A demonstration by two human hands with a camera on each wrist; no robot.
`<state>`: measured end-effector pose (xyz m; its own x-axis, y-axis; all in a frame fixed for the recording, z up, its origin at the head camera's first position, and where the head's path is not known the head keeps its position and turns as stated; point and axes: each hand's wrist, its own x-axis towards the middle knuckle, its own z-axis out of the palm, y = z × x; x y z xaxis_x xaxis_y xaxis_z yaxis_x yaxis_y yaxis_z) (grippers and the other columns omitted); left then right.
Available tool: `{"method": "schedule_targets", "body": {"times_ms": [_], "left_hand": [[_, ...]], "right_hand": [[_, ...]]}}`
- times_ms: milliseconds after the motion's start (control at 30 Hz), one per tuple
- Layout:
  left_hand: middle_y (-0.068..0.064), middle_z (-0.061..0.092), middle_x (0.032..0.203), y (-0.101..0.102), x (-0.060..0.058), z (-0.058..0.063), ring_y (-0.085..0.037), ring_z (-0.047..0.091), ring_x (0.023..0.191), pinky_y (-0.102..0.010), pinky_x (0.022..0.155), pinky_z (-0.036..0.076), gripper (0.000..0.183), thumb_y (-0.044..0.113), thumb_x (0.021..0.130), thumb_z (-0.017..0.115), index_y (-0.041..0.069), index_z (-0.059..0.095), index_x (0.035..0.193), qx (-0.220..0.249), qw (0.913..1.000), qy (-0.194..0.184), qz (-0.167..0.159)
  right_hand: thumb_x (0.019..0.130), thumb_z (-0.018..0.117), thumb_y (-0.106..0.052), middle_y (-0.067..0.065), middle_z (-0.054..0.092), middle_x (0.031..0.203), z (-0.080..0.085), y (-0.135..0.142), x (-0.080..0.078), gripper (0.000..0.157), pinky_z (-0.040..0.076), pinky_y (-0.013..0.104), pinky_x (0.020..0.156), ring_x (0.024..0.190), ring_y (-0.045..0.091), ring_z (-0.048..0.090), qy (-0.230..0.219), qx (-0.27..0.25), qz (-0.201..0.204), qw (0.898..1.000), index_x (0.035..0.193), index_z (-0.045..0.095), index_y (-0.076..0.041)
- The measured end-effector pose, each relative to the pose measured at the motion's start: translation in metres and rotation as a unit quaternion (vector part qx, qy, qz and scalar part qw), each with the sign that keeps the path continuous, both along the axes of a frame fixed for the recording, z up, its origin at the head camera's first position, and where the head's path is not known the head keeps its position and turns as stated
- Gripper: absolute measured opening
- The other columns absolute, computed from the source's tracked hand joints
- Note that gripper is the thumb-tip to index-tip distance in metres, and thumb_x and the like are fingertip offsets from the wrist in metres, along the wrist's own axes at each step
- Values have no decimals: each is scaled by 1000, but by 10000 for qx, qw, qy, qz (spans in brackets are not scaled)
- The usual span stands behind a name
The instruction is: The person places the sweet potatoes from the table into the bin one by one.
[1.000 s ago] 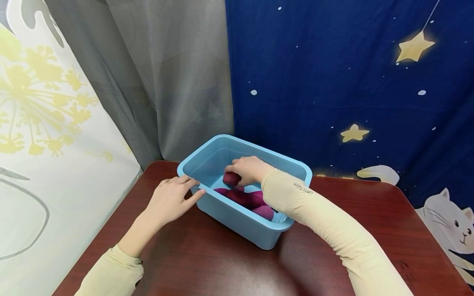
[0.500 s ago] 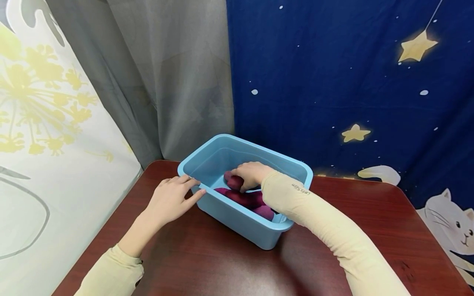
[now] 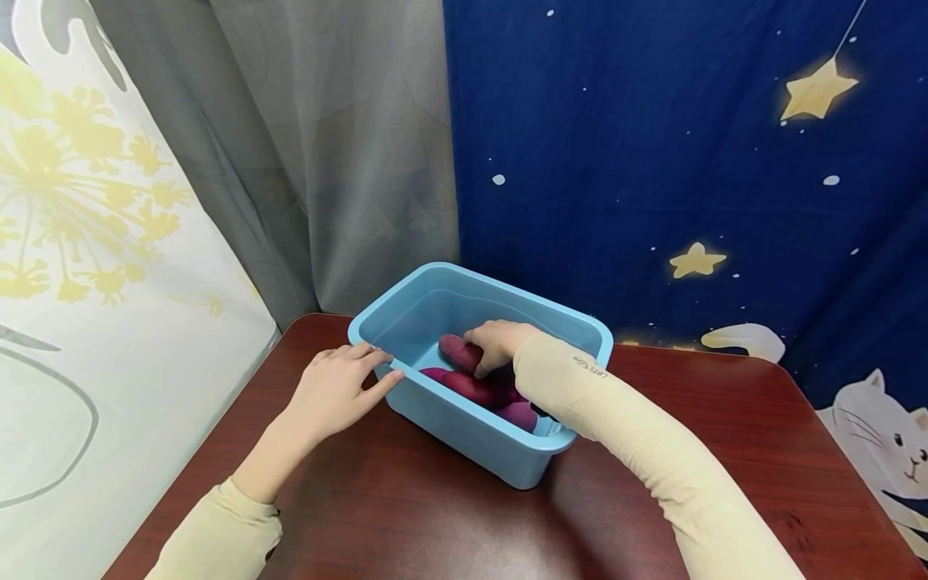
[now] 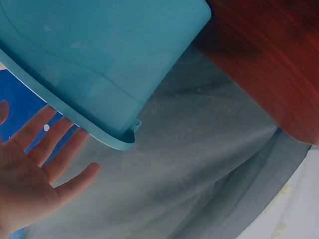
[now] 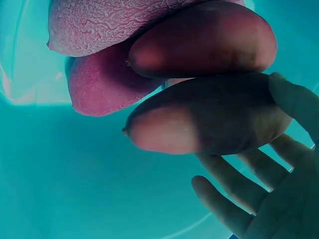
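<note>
Inside a light-blue plastic bin (image 3: 464,435), my right hand (image 3: 496,342) grips one end of a smooth, dark red oblong fruit (image 5: 199,117), the thumb over it and the fingers behind it in the right wrist view. Its small pointed tip faces away from the palm. A second smooth oblong fruit (image 5: 209,40) lies right alongside. Beyond these are a wrinkled pinkish-purple one (image 5: 99,30) and a rounded purple one (image 5: 102,84). My left hand (image 3: 337,395) rests with extended fingers on the bin's near-left rim, thumb spread apart from the fingers.
The bin stands angled near the back of a dark red-brown wooden table (image 3: 406,515). Behind it hang a grey curtain (image 3: 377,161) and a blue star-patterned curtain (image 3: 580,145). White patterned cloth (image 3: 130,362) borders the left side.
My right hand has shifted slightly right and nearer inside the bin, and more of the held fruit now shows left of the fingers. The left hand and bin stay put.
</note>
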<state>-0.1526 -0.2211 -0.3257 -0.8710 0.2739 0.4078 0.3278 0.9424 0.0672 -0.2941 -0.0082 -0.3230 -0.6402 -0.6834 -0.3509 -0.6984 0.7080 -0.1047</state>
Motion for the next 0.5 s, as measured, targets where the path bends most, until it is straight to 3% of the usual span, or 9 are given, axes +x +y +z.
{"method": "schedule_targets", "body": {"times_ms": [233,500], "left_hand": [[-5,61,94,0,0,0,-25,58,83,-45,76,43,40,44,82,55,9,66,101,-10,10000,26,1],[-5,61,93,0,1,0,-25,58,82,-45,75,43,40,44,82,55,9,66,100,-19,10000,63,-2]], "right_hand": [[79,65,-31,3,51,116,-1,0,0,56,36,35,88,105,16,45,-101,151,-224,9996,129,44,-17],[80,63,-31,3,51,115,-1,0,-2,55,37,34,87,104,17,46,-59,207,-201,9996,129,44,-17]]}}
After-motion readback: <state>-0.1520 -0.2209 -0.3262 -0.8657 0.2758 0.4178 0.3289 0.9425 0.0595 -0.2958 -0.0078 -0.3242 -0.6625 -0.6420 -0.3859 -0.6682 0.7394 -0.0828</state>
